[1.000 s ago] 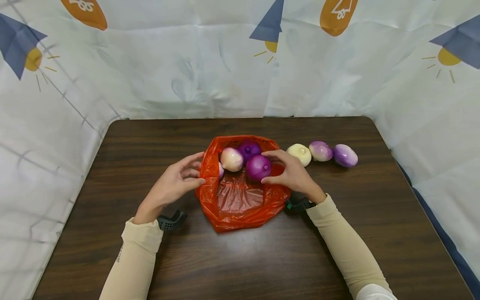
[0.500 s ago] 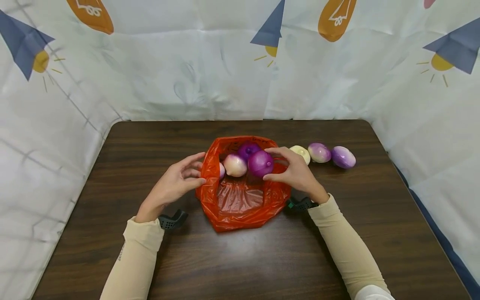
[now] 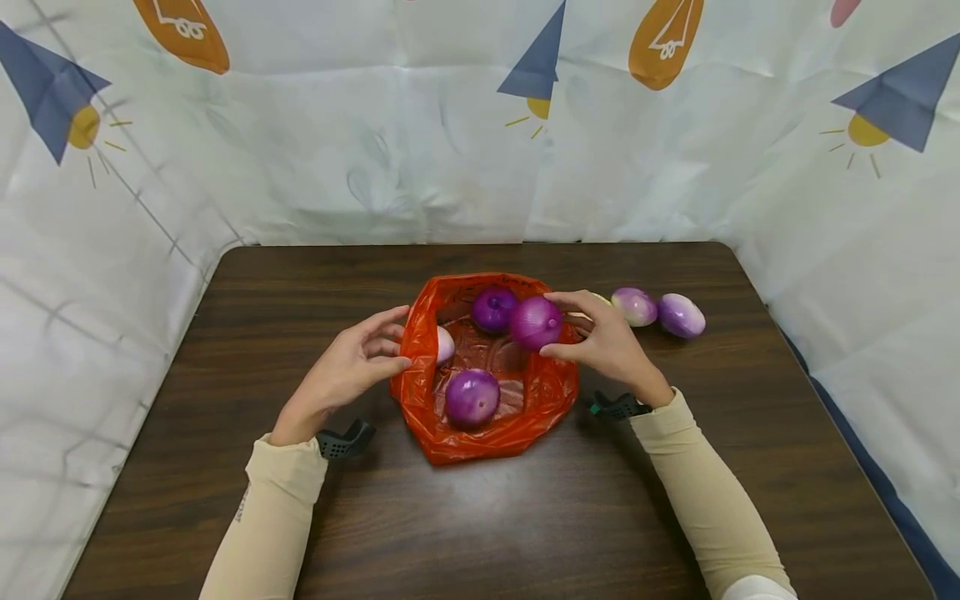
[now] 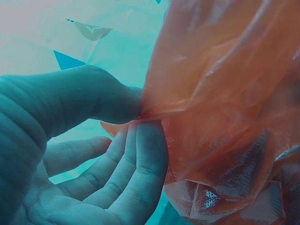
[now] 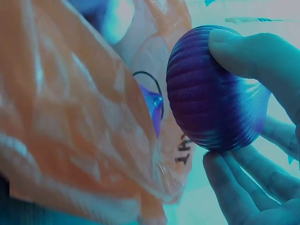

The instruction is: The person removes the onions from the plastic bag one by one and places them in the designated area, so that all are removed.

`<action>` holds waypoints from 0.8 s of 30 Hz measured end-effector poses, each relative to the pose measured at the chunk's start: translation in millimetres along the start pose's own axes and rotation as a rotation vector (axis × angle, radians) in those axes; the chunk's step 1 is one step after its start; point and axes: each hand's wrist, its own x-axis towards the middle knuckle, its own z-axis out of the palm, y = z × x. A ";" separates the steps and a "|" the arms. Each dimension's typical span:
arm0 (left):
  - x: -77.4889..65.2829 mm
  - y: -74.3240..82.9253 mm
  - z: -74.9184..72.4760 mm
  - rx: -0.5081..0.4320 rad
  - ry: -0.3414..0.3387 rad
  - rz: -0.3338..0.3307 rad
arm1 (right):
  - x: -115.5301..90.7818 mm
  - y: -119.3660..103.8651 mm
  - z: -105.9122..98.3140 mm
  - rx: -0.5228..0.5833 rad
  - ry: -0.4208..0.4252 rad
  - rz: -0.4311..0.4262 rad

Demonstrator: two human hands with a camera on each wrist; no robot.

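The right hand (image 3: 609, 340) has shifted the held onion (image 3: 536, 323) a little outward over the last second, from the bag's middle to its right side. Its thumb and fingers are clamped on that onion, and in the right wrist view it shows up beside the rim, though I can't tell whether any part touches the plastic. The left hand (image 3: 347, 367) has stayed at the left side of the bag (image 3: 553, 400), pinching the edge between thumb and fingers, which helps keep the mouth wide. The bag's contents have shifted too: the pale onion that sat mid-bag half a second ago no longer shows there, and a purple onion (image 3: 472, 398) now lies near the front of the bag, perhaps the same one rolled over. Another purple onion (image 3: 493, 310) stays at the back of the bag, and a pinkish onion (image 3: 445, 345) shows partly at its left wall. To the bag's right, on the tabletop (image 3: 480, 525), are two mottled onions (image 3: 635, 307) and a pale one (image 3: 602, 297) nearly hidden by the right hand. I judge the held onion to be coming free of the others, with its transfer not yet complete.
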 end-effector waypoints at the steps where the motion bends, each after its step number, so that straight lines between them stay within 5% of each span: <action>1: 0.2 0.0 0.1 -0.001 0.000 0.000 | -1.2 0.3 -1.8 0.015 0.003 0.012; 8: 0.9 0.8 0.5 0.004 0.002 0.000 | -11.8 2.2 -15.7 0.070 0.039 0.067; 24: -0.2 1.9 0.0 0.031 0.007 0.011 | -34.3 18.2 -37.7 -0.135 0.136 0.048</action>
